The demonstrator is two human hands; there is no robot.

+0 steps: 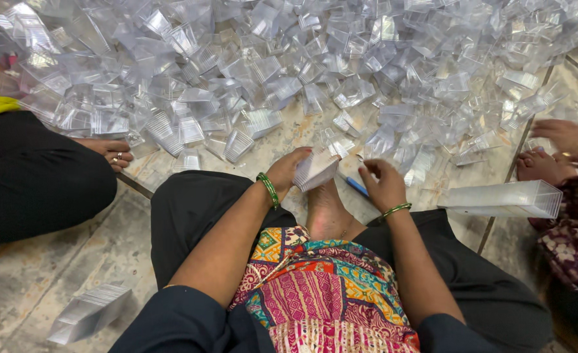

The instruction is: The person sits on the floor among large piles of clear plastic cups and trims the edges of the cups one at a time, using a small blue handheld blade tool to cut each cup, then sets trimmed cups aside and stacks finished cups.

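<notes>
A long stack of clear cups (89,312) lies alone on bare floor (53,261) at the lower left. The left hand (287,171) grips a short stack of cups (315,171) above the person's foot (326,212). Just right, the right hand (384,184) is curled, fingertips pinched; whether it holds anything, I cannot tell. The loose cup pile (289,65) crowds the far floor; another stack (505,200) lies right.

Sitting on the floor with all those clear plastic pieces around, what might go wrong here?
The stack of clear pieces in the left hand could slip and fan apart, since only the fingers pinch it. The long finished stack lies close to another person's hand and might get knocked. The blue pen by the right hand could vanish under the loose heap.
</notes>
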